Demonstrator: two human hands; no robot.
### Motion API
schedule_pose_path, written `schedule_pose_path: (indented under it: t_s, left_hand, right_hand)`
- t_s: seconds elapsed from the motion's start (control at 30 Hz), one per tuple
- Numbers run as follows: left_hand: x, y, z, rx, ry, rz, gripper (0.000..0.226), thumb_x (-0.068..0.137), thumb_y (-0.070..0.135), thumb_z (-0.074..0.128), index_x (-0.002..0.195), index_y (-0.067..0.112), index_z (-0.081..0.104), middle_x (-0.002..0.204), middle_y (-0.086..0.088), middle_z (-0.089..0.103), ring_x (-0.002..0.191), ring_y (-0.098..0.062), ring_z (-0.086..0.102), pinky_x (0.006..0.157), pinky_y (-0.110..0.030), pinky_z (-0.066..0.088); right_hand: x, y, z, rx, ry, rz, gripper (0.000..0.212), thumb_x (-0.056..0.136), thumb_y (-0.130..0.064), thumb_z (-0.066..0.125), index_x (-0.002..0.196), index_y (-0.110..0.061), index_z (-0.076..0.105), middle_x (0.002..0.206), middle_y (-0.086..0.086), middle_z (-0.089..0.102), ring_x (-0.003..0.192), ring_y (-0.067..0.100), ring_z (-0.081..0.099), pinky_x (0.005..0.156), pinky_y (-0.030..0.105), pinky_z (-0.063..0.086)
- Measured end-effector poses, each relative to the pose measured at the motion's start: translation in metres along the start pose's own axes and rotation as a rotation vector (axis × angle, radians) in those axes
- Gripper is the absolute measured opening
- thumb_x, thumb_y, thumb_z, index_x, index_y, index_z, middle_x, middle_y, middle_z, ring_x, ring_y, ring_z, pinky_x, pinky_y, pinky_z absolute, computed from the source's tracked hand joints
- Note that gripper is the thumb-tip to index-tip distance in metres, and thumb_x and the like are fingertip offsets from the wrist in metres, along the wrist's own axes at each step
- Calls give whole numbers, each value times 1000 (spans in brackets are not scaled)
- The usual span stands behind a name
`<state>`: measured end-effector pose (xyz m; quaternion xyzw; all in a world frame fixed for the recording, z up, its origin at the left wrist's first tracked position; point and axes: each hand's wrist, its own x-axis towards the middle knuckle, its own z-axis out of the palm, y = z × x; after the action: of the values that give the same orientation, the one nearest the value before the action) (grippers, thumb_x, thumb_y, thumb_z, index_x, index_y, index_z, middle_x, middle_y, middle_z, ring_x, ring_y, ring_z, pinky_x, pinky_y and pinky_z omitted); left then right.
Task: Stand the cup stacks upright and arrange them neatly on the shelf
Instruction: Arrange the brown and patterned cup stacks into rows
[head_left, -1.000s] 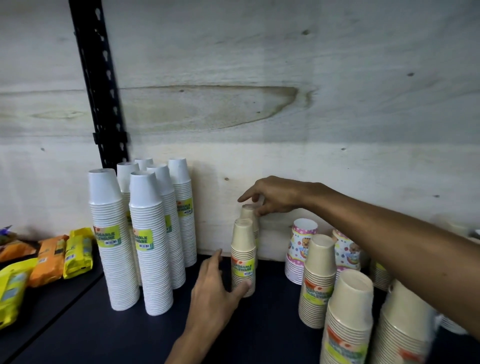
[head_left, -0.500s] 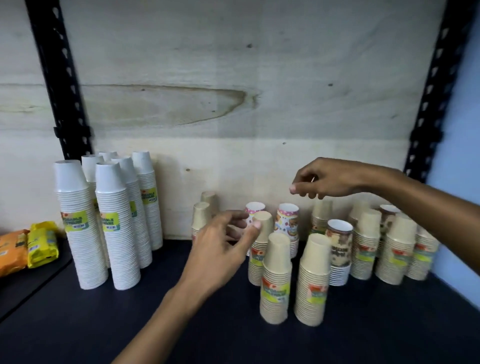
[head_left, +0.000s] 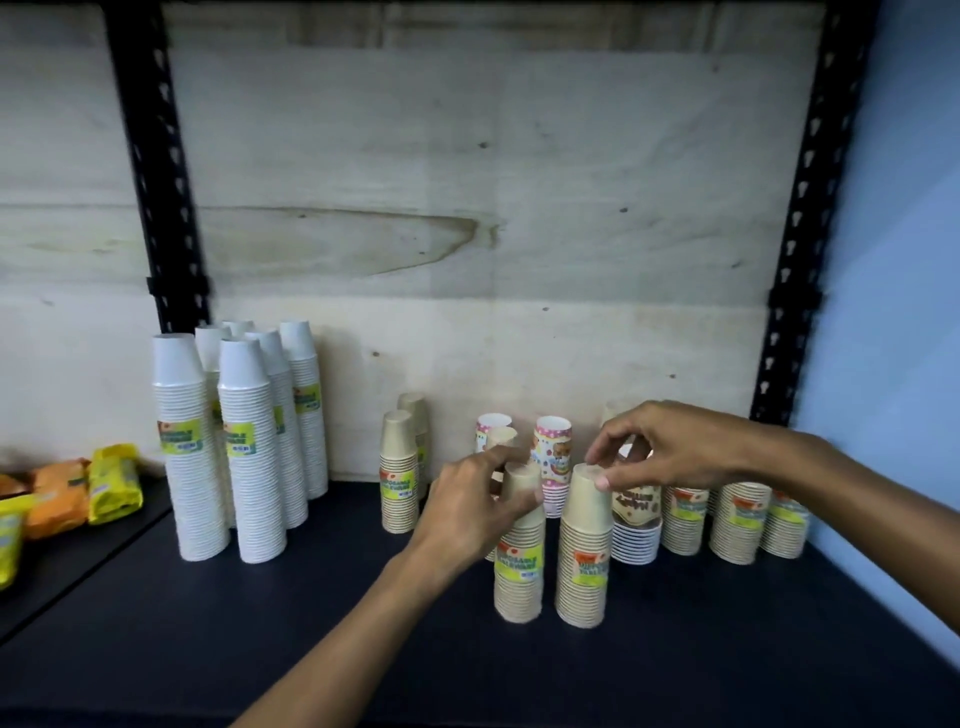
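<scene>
Two beige paper cup stacks stand upright side by side at the front middle of the dark shelf (head_left: 311, 597). My left hand (head_left: 475, 501) grips the top of the left beige stack (head_left: 519, 566), thumb on its right side. My right hand (head_left: 670, 452) pinches the top of the right beige stack (head_left: 584, 556) with thumb and forefinger. Several tall white cup stacks (head_left: 249, 452) stand at the back left. Two short beige stacks (head_left: 399, 475) stand against the wall, and patterned cup stacks (head_left: 553, 454) rise behind my hands.
Several more beige stacks (head_left: 737, 519) and a brown printed stack (head_left: 636, 525) line the back right. Yellow and orange snack packets (head_left: 111, 483) lie on the neighbouring shelf at left. Black uprights (head_left: 156, 208) frame the bay, and a blue wall (head_left: 893, 364) closes the right side.
Both hands came down from the back row onto the two front beige stacks. The left hand now grips one top and the right pinches the other. The view has pulled back.
</scene>
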<state>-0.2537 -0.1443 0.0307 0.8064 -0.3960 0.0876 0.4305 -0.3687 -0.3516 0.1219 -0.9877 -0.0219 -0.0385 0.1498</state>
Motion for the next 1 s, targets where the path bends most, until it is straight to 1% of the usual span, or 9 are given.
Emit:
schedule_pose_path:
  t_s: [0.03, 0.13, 0.2, 0.37, 0.43, 0.57, 0.7, 0.8, 1.0]
  left_hand:
    - [0, -1, 0, -7, 4, -4, 45, 80, 44, 73, 123, 34, 62, 114, 11, 69, 90, -2, 68, 79, -32, 59]
    - [-2, -2, -6, -24, 22, -28, 42, 80, 43, 74, 119, 33, 64, 109, 11, 70, 88, -1, 68, 78, -31, 59]
    - [-6, -5, -14, -32, 32, -45, 42, 80, 43, 74, 119, 32, 65, 107, 10, 71, 89, 0, 67, 76, -25, 59]
    - [-13, -20, -50, 6, 86, -70, 38, 79, 43, 75, 115, 32, 67, 100, 13, 71, 86, 5, 65, 62, -7, 49]
    - [-15, -28, -64, 39, 117, -86, 38, 79, 43, 76, 114, 31, 69, 101, 14, 72, 85, 5, 66, 67, -11, 51]
    - [-15, -44, -83, 41, 163, -133, 34, 79, 36, 77, 112, 32, 68, 104, 13, 71, 86, 0, 68, 77, -27, 58]
    - [-12, -63, -94, 19, 191, -159, 45, 79, 34, 78, 121, 26, 63, 106, 11, 67, 90, -2, 67, 78, -26, 57]
    - [-8, -79, -99, -10, 189, -182, 56, 78, 35, 79, 128, 23, 58, 111, 8, 66, 93, -2, 65, 77, -23, 56]
    - [1, -98, -104, -38, 194, -188, 64, 76, 34, 81, 132, 22, 54, 116, 9, 66, 93, 1, 65, 76, -17, 55]
  right_hand:
    - [0, 1, 2, -12, 9, 6, 26, 83, -44, 74, 107, -33, 71, 103, -22, 69, 91, -12, 61, 78, 10, 50]
    - [2, 1, 7, -37, 10, 52, 23, 81, -42, 77, 101, -32, 70, 93, -24, 67, 87, -8, 63, 79, 18, 53]
    - [5, 0, 12, -36, 13, 55, 22, 82, -38, 77, 100, -29, 68, 88, -22, 66, 83, -7, 63, 74, 17, 51]
    - [14, -5, 9, 11, -38, 25, 26, 81, -33, 79, 102, -28, 65, 104, -8, 70, 84, 3, 69, 77, 25, 56]
    - [19, -13, 7, 50, -73, -6, 29, 80, -30, 80, 105, -30, 65, 107, -6, 71, 83, 5, 71, 77, 26, 58]
    - [35, -32, 7, 125, -99, -68, 37, 80, -32, 80, 114, -32, 66, 106, -9, 69, 90, 16, 72, 84, 35, 59]
    - [60, -55, 9, 158, -96, -121, 40, 83, -27, 78, 121, -24, 67, 105, -6, 70, 89, 18, 73, 73, 23, 56]
    - [83, -69, 8, 167, -75, -158, 39, 84, -24, 77, 121, -19, 68, 104, -1, 73, 90, 22, 73, 71, 20, 55]
    - [129, -80, -2, 92, -5, -172, 39, 84, -29, 77, 121, -20, 69, 102, -5, 74, 94, 16, 70, 82, 29, 54]
